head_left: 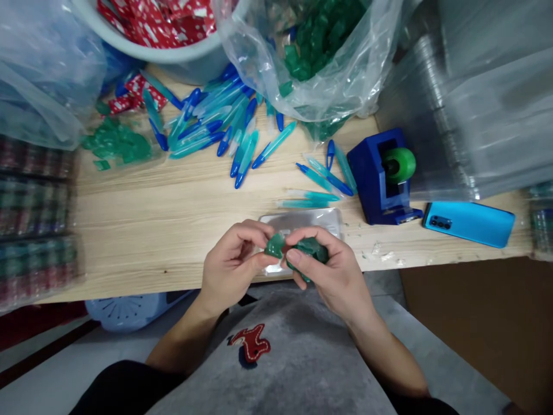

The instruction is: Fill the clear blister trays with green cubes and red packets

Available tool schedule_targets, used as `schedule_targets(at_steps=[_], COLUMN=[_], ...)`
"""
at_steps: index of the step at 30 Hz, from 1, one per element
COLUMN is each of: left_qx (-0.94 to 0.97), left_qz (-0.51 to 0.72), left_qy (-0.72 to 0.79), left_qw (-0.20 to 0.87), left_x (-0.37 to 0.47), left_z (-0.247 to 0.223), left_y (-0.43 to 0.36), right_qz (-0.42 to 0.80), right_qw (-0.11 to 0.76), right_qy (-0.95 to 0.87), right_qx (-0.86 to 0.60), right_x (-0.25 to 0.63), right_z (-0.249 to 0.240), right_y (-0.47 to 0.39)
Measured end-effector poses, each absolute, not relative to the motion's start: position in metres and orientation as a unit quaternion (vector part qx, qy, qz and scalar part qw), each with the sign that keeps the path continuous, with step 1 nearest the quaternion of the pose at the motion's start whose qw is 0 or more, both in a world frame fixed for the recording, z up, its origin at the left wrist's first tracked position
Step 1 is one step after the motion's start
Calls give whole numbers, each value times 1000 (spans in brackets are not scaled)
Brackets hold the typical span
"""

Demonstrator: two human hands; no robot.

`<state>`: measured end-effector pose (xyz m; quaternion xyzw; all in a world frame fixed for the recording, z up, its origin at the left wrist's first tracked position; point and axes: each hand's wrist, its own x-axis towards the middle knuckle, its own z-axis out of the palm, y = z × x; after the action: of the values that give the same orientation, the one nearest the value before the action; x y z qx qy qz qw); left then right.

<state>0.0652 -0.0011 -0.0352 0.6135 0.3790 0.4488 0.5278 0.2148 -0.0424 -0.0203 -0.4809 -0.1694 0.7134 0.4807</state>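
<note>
Between the thumb and fingers of my left hand [233, 262] is a small green translucent piece [275, 246]. My right hand [332, 268] is closed round a clump of similar green pieces [311, 251], its thumb and fingertips close to the left ones. Their exact kind is hard to make out. Below both hands, at the table's front edge, lies a clear plastic packet [302, 219], partly covered by the fingers. Just beyond it are loose teal pointed tubes [311, 203].
Blue-and-teal pens [224, 121] lie heaped at the back. A blue tape dispenser [375, 178] and a blue phone [469, 223] stand right. Green pieces [116, 141] lie left. Behind are a tub [168, 55] of red wrappers and a plastic bag [345, 86]. Packed bundles [34, 225] line the left.
</note>
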Motion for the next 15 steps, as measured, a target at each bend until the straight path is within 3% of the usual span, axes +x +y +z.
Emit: schedule_targets(at_steps=[7,15], left_qx=[647,704], left_qz=[429,412], left_qy=[382,367], left_qw=[502,447], left_x=[64,59], left_z=[-36,-45], left_y=[-3,-15], right_qz=[687,846], right_qw=[466,410], right_qy=[-228,-42], right_qx=[-509,-339], right_x=[220,231], right_z=[-15,-28], right_y=[-41,-38])
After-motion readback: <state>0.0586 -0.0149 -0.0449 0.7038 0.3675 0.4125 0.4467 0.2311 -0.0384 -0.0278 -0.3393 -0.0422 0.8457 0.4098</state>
